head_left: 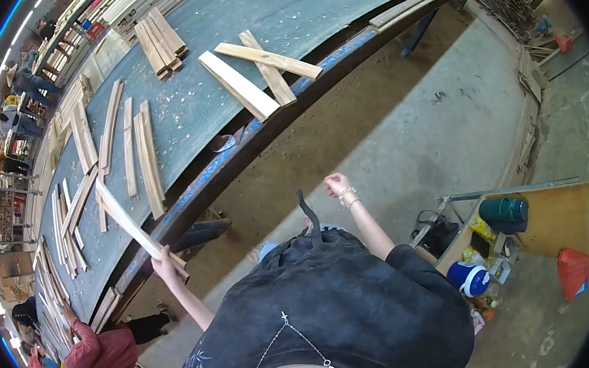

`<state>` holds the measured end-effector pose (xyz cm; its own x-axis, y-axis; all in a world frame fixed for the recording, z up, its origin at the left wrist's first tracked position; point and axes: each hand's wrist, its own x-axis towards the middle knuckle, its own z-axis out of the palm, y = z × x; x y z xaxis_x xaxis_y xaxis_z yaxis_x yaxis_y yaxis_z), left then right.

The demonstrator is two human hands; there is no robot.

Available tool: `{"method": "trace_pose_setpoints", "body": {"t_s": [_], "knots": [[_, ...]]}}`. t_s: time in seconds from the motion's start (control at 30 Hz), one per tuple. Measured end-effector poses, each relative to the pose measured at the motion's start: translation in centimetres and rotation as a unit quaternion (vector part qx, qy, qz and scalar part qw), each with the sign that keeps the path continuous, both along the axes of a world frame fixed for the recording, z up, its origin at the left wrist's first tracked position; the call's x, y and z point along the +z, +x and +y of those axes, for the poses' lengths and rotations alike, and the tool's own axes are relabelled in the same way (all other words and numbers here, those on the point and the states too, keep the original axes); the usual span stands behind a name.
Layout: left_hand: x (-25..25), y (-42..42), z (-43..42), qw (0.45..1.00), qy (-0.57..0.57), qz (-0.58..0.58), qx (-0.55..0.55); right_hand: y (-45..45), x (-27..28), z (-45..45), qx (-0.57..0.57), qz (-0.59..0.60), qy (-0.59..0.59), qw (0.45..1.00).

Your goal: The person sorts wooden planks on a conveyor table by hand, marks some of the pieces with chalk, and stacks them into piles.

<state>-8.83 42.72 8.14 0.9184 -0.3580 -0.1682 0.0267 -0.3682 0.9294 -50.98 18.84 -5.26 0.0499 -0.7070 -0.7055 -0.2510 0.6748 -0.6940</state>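
- The person's left hand (163,264) grasps the near end of a pale board (127,220), fingers wrapped around it.
- That board slants across the edge of the blue-green table (188,118), its far end among other loose boards (148,154).
- The right hand (337,185) (bracelets (347,194) circle its wrist) is raised over the floor (411,134), apart from the table, fingers curled inward.
- Farther along the table's edge, three boards (238,86) lie crossed.
- At the lower left, a co-worker in a red top (103,353) reaches toward more boards.
- To the right sits a blue-and-white jug (468,278), near a dark green container (504,213).
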Motion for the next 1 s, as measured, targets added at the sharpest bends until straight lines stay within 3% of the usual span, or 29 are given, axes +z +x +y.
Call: {"method": "trace_pose_setpoints", "body": {"t_s": [0.23, 0.33, 0.37, 0.47, 0.53, 0.63, 0.67, 0.73, 0.8, 0.97, 1.0], "knots": [[2.4, -8.3, -8.0, 0.985, -0.06, 0.109, -0.116, -3.8, -0.2, -3.0, -0.07, -0.061, 0.019, 0.995], [3.1, -10.3, -11.5, 0.964, -0.007, 0.222, -0.147, -4.0, -3.4, -2.1, -0.085, -0.11, 0.046, 0.989], [0.5, -9.5, -11.9, 0.958, 0.012, 0.236, -0.162, -3.9, -4.4, -1.2, -0.091, -0.11, 0.07, 0.987], [-6.5, -8.3, -12.4, 0.976, 0.143, 0.066, -0.148, -4.6, -8.6, 2.8, -0.015, -0.084, 0.138, 0.987], [-8.0, -8.4, -12.2, 0.975, 0.18, 0.021, -0.127, -6.8, -13.2, 4.2, 0.073, -0.166, 0.351, 0.919], [-7.3, -10.4, -11.7, 0.979, 0.16, 0.06, -0.114, -6.7, -9.9, 4.8, 0.038, -0.062, 0.306, 0.949], [-7.1, -11.0, -11.2, 0.976, 0.136, 0.104, -0.132, -6.3, -9.6, 4.3, 0.051, -0.059, 0.303, 0.95], [-7.4, -12.5, -9.9, 0.964, 0.106, 0.187, -0.157, -5.7, -9.1, 2.9, -0.026, -0.108, 0.235, 0.966], [-8.0, -14.3, -8.0, 0.948, 0.077, 0.248, -0.183, -4.6, -7.7, 1.7, -0.011, -0.111, 0.221, 0.969], [-12.3, -18.7, 0.5, 0.966, 0.068, 0.159, -0.189, -1.2, -4.6, 1.9, 0.092, -0.1, 0.172, 0.976], [-13.3, -19.7, 2.7, 0.971, 0.068, 0.148, -0.178, -0.8, -5.1, 2.7, 0.165, -0.042, 0.152, 0.974]]}}
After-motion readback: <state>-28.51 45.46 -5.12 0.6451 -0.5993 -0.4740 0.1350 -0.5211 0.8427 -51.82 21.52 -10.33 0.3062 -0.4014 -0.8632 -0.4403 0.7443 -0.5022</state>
